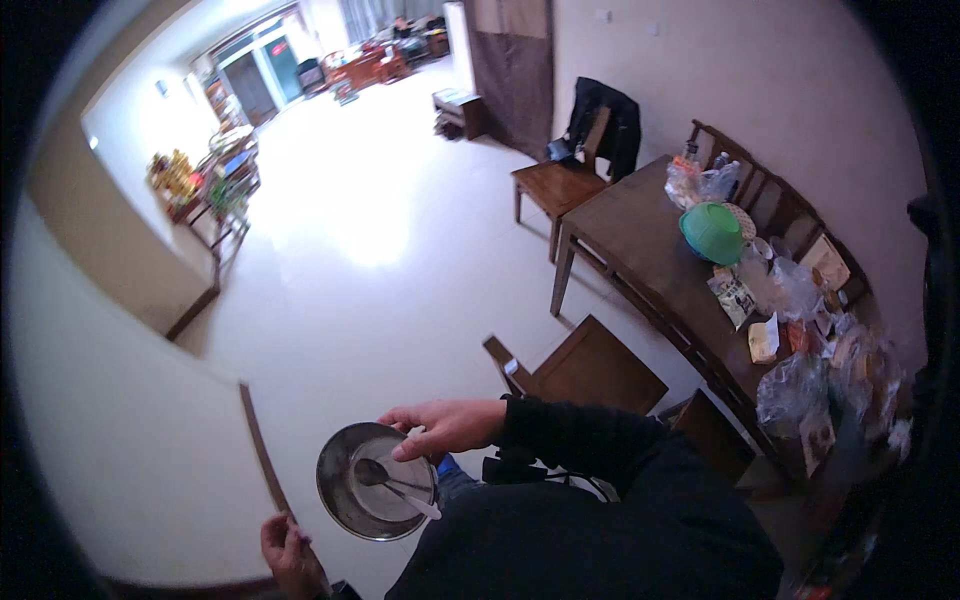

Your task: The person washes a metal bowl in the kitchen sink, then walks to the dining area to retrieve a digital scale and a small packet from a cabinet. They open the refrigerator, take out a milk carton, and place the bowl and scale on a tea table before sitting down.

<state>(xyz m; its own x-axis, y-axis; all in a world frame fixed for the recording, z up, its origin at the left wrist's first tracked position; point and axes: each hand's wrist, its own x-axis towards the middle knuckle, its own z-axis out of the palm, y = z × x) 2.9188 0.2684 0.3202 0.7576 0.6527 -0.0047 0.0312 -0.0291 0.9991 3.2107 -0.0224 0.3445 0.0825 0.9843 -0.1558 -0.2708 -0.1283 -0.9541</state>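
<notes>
My right hand [454,427] grips the near rim of a round stainless steel bowl [341,491], thumb on the inside. The bowl is tilted so that its inside faces me. In it rests a metal spoon [370,472] with a pale handle end [424,508] by the rim; a thin dark line beside it may be a second utensil or a reflection. Off to the left, my left hand [289,555] is apart from the bowl, near the wall's corner. Its fingers are curled, and whether anything is inside them cannot be told.
A wooden chair [592,367] stands before me, beside a long wooden table [637,217] with a green plastic basket [712,231] and several plastic bags [795,289]. Another chair [559,186] bears a dark jacket. A wall [142,450] borders the left; pale tiled floor [337,315] stretches ahead.
</notes>
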